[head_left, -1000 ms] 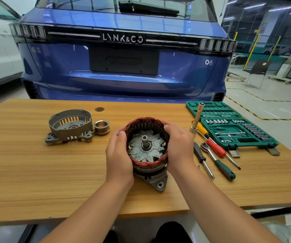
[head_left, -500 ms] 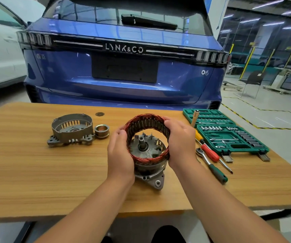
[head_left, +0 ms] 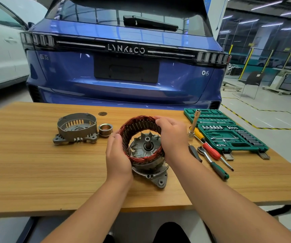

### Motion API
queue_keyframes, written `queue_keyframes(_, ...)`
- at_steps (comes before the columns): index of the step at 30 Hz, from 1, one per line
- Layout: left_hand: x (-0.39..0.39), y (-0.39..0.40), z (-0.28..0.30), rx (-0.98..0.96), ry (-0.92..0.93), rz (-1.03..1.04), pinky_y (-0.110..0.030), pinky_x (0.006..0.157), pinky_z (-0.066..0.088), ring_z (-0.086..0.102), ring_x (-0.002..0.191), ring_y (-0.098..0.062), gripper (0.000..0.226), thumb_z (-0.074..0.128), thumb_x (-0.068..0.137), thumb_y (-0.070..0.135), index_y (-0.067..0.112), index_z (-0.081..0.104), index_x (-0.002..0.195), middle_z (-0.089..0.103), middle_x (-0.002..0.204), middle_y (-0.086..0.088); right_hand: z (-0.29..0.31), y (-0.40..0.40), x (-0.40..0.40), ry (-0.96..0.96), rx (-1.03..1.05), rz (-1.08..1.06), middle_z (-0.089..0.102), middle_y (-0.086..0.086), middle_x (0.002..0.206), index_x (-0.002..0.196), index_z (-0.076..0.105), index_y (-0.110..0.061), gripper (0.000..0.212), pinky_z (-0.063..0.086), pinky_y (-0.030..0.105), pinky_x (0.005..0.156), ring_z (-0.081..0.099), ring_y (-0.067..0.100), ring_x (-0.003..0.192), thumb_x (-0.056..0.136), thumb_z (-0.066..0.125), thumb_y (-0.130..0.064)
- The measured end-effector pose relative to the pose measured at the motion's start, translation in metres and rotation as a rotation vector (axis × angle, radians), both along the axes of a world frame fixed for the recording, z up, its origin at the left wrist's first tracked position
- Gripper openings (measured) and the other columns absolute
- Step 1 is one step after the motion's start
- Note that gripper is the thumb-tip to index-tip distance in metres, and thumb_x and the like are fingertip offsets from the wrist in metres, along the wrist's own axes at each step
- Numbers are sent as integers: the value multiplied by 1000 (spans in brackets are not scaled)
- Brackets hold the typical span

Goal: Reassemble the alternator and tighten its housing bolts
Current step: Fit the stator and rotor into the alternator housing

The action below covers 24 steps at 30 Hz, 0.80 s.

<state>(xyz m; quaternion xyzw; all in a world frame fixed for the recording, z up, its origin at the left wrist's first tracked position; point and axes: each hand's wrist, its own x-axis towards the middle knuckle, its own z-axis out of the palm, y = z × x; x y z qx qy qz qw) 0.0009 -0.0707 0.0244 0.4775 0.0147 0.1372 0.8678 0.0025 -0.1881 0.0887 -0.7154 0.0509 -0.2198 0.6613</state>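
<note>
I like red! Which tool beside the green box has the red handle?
The red-handled screwdriver, lying between the yellow-handled one and the green-handled ratchet.

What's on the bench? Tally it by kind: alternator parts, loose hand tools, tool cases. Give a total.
Alternator parts: 4 (stator ring, rear housing with rotor, front housing, pulley)
Loose hand tools: 4 (socket driver, red-handled screwdriver, green-handled ratchet, black-handled tool)
Tool cases: 1 (green socket case)
Total: 9
</note>
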Motion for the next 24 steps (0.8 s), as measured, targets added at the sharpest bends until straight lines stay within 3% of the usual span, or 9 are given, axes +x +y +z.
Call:
queue_keyframes(4,3,-5,-10,0,18,-7,-58,103,52,67,116,-27,39,44,98,43,29,67,125,72,119,-5,-8,-6,5,-18,-47,-11,71,-29,83,89,75,-36,20,46,20,74,62,-2,96,93,59,-25)
queue_keyframes(11,13,-8,-13,88,-12,-51,-38,87,56,70,104,-13,29,43,95,47,45,70,106,74,106,7,-17,-13,9,51,90,-61,78,-8,91,98,80,-26,32,59,48,88,71,18,99,78,56,-35)
queue_keyframes(14,16,-8,-16,134,-1,-84,-35,83,55,70,100,-10,27,43,93,47,49,69,101,74,102,11,-29,-17,11,75,160,-70,78,-4,92,95,81,-27,30,60,51,89,73,21,98,76,58,-33)
queue_keyframes(17,18,-6,-17,175,-8,-87,-36,85,55,69,104,-12,27,43,94,48,47,68,105,73,105,9,-35,-17,12,65,192,-67,79,-3,92,91,80,-35,27,60,51,88,73,21,96,76,59,-33)
queue_keyframes(20,21,-2,-16,227,-6,-93,-25,75,56,70,100,-8,28,42,94,47,47,68,104,73,103,11,-37,-16,13,64,195,-86,78,-4,92,93,81,-30,28,59,51,89,73,22,98,77,59,-35)
queue_keyframes(24,26,5,-15,301,-4,-134,-16,67,55,70,95,-3,30,40,95,46,53,69,96,73,99,15,-43,-12,10,31,158,-135,77,-12,93,95,78,-32,23,59,38,86,70,13,100,83,58,-35)
